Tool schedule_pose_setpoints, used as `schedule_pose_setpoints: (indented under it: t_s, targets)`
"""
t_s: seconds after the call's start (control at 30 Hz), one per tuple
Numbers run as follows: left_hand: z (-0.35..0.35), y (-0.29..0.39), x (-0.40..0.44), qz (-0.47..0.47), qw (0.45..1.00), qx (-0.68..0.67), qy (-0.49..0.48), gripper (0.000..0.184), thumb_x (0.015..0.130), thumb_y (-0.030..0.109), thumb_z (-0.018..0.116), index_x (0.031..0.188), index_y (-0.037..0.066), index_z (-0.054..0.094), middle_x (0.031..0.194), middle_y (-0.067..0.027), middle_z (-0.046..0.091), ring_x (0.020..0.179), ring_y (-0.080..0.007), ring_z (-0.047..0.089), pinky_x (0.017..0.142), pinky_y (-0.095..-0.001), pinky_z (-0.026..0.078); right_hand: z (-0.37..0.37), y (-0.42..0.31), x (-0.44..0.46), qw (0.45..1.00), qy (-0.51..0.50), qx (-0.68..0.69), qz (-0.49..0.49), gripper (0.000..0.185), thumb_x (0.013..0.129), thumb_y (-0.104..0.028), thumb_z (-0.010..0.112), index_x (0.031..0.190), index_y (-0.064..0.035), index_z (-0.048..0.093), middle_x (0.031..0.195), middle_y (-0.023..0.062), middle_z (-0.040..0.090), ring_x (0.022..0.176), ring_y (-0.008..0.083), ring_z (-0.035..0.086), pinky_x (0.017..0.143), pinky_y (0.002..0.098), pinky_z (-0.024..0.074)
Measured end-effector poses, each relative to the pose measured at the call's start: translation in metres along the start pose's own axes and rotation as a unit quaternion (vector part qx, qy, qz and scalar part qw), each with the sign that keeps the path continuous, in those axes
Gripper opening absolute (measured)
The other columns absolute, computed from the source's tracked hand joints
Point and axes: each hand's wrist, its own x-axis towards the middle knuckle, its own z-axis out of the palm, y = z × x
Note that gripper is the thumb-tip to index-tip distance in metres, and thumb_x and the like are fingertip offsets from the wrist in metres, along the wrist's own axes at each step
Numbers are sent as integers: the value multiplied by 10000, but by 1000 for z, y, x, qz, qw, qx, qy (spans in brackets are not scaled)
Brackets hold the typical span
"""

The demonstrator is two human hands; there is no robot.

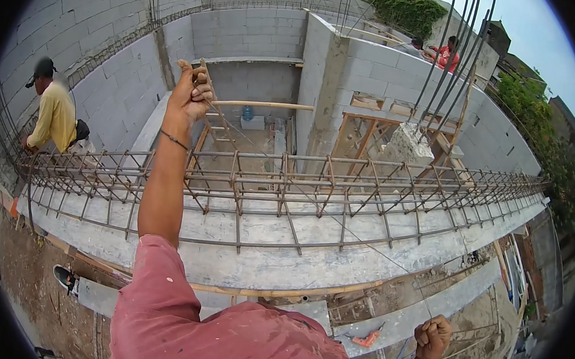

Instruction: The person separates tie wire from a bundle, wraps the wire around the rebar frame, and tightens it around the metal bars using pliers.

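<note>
My left hand (193, 92) is raised at the end of the outstretched arm, its fingers curled round one end of a thin line (346, 228). That line, string or wire, slants down across the rebar cage to my right hand (434, 337), which is closed on it low at the right. Between the hands, the long rebar cage (288, 192) of bars and square ties lies along a pale, smeared board surface (273, 266). Whether more line is bunched inside either fist is hidden.
A co-worker (56, 111) in yellow bends over the cage's left end. Two people (448, 54) are beyond the block wall (373, 69). Upright bars (451, 57) rise behind the cage. A ladder (222, 127) stands in the room below. An orange tool (366, 338) lies on a lower plank.
</note>
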Motion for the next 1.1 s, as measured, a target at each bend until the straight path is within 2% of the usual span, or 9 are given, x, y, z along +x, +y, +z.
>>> schedule_pose_setpoints:
  t_s: [0.07,0.1,0.33,0.47,0.67,0.73,0.93,1.0,1.1]
  targets:
    - [22,9,-21,10,998,-49,47,457,835,521,708,875,68,659,665,6,644,494,-54,562,431,-145,450,2,1,3,997,68,7,30,242,985,-170,633,865,14,530,581,-1,459,406,38,305,370,211,264]
    - [20,15,-29,0,995,-63,-77,355,883,371,727,932,24,668,743,-36,675,624,-110,676,546,-176,586,4,0,5,998,61,5,32,247,991,-182,627,856,-1,526,557,-33,390,407,30,279,367,204,247]
    - [11,54,-52,135,977,-33,-160,275,972,161,644,1129,-64,623,892,-123,691,801,-163,720,645,-201,640,5,11,5,993,97,-40,48,217,998,-172,612,865,-9,559,538,-32,404,415,37,318,385,208,253]
    - [17,70,-68,260,949,1,-176,314,976,181,648,1175,-54,593,874,-93,670,743,-137,586,634,-209,530,40,16,19,859,-43,-498,107,184,960,-53,593,822,52,654,603,52,560,510,110,499,490,288,381]
    - [-46,135,-34,318,948,2,-12,293,968,181,660,1138,-52,611,810,-59,616,706,-127,526,614,-226,465,55,0,26,883,-347,-191,250,93,905,0,629,913,45,710,696,152,662,606,189,588,652,329,497]
    - [-56,129,-33,275,961,-22,2,249,980,163,641,1111,-48,619,782,-56,597,682,-123,493,582,-225,434,61,-8,32,937,-319,-17,144,136,872,41,633,948,119,714,663,145,630,510,145,460,480,315,343]
    - [-100,144,-58,19,993,-80,-87,175,985,122,616,1056,-36,639,731,-48,554,633,-109,412,514,-219,356,38,5,43,915,-301,-132,236,164,867,-45,721,914,112,729,703,163,665,525,135,491,481,294,350]
    - [-104,153,-67,28,994,-64,-88,183,985,127,618,1071,-32,646,727,-36,547,647,-108,417,530,-220,368,42,-2,49,923,-260,-125,254,132,907,-46,690,947,72,732,828,153,734,714,159,655,649,300,483]
    - [-95,169,-100,118,989,-79,-34,250,977,156,636,1166,-7,651,847,-56,646,803,-151,552,702,-246,514,57,-3,63,927,-278,-170,188,143,925,-88,693,932,51,727,740,89,696,634,113,598,583,263,444]
